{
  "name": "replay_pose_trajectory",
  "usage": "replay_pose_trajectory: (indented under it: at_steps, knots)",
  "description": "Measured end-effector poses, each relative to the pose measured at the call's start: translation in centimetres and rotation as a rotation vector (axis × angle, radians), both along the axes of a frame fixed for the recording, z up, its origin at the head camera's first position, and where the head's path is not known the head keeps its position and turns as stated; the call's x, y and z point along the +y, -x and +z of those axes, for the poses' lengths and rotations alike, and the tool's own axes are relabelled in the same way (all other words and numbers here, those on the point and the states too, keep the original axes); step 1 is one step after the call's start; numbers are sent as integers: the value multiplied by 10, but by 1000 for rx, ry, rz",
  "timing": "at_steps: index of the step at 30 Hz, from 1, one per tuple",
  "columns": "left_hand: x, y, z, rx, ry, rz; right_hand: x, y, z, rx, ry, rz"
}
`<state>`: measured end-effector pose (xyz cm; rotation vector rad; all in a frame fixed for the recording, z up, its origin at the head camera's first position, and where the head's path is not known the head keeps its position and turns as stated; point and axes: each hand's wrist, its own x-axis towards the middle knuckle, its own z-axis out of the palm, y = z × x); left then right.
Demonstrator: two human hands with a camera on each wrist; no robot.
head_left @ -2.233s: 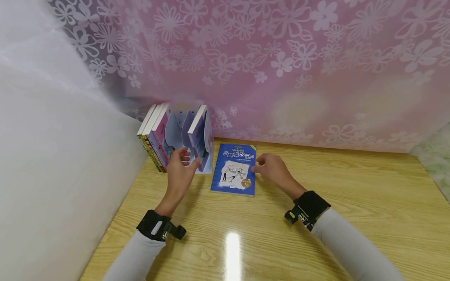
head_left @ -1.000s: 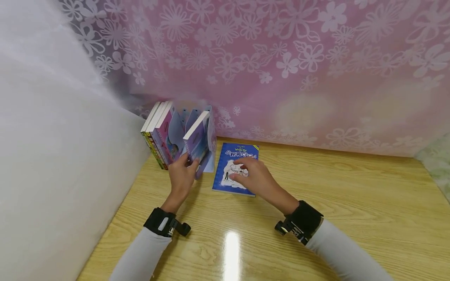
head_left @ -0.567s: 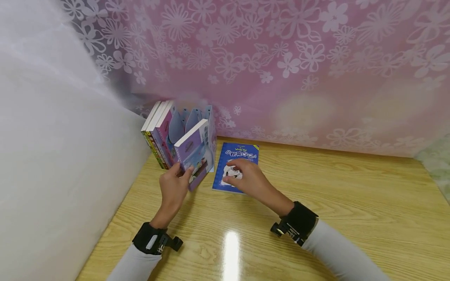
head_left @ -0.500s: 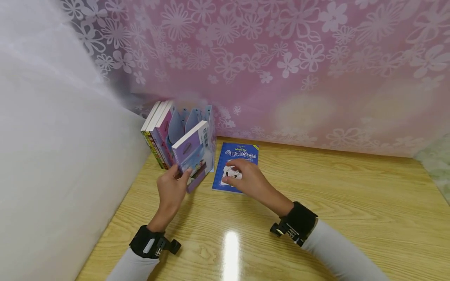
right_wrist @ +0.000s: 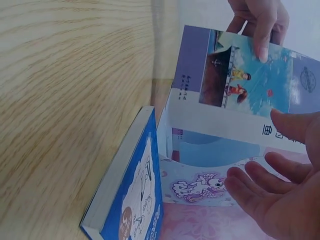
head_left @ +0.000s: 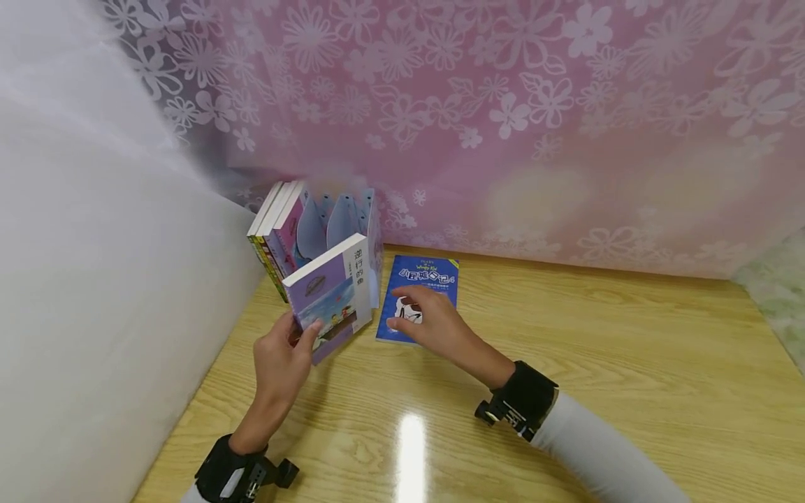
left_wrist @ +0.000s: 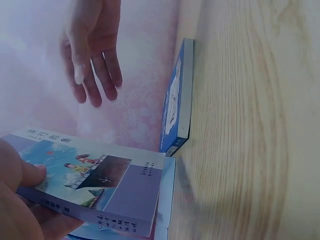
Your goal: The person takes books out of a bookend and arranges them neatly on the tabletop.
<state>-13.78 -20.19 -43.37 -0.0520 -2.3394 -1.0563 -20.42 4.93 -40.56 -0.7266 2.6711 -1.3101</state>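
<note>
My left hand (head_left: 283, 356) grips a purple and white book (head_left: 327, 297) by its left edge, thumb over the illustrated front cover. The book is tilted upright in front of the file holder (head_left: 343, 220). In the left wrist view its spine faces the camera, with the thumb (left_wrist: 34, 173) on the cover. A blue book (head_left: 424, 276) lies flat on the table to the right of the holder. Above it hovers my right hand (head_left: 434, 325), fingers loosely bent and nothing between them. The right wrist view shows those fingers (right_wrist: 265, 187) spread near the purple book's lower edge.
Several books (head_left: 277, 220) stand upright in the holder's left side, close to the white wall (head_left: 113, 279). A unicorn picture (right_wrist: 200, 186) decorates the holder's side. Behind is a pink floral curtain (head_left: 472, 175); the wooden table (head_left: 597, 349) stretches right.
My left hand has gripped the purple book in the holder's right slot and drawn it out toward me and leftward. My right hand has shifted left over the blue book.
</note>
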Motion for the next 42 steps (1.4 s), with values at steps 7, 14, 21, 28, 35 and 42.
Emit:
replay_pose_trajectory:
  at_steps: [7, 14, 21, 28, 35, 42]
  knots:
    - [2, -14, 6, -34, 4, -4, -4, 1, 0, -30, 90, 20]
    - [9, -26, 13, -61, -4, -61, -4, 0, 0, -97, 199, 36]
    - [17, -33, 17, -99, -26, -121, 2, -3, -2, -139, 273, 41]
    - [21, -33, 17, -121, -23, -152, 12, -5, -5, -128, 302, 30]
    - [27, -28, 16, -179, -78, -179, 26, -11, -1, -122, 278, 0]
    - [45, -15, 19, -266, -184, -207, 50, -17, 5, -118, 242, -47]
